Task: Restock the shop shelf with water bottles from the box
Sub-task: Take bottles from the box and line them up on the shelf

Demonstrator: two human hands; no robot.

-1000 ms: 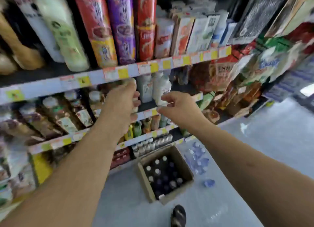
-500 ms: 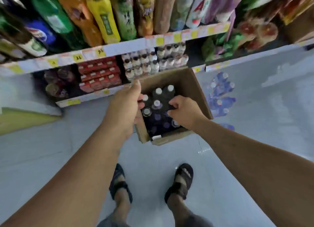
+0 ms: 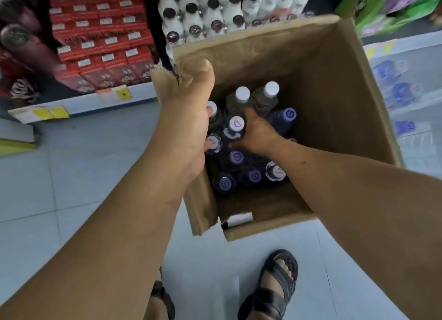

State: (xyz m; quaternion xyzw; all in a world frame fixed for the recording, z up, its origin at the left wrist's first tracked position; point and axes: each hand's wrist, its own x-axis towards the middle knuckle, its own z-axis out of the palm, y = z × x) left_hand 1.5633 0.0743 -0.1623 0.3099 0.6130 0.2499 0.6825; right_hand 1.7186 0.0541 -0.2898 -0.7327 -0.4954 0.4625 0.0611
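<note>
An open cardboard box stands on the floor below the shelf and holds several upright water bottles with purple or white caps. My left hand reaches in at the box's left wall, thumb up by the torn flap. Its fingers curl round a dark white-capped bottle there. My right hand is deeper in the middle of the box and grips the neck of a bottle with a white and blue cap.
The bottom shelf behind the box carries white bottles with dark caps and red cartons. Blue-capped water bottles lie on the floor at the right, green cartons stand beyond them. My sandalled feet are in front of the box.
My view dropped from the upper shelves to the box. Both hands came down from the shelf, reached into the box and closed on bottles.
</note>
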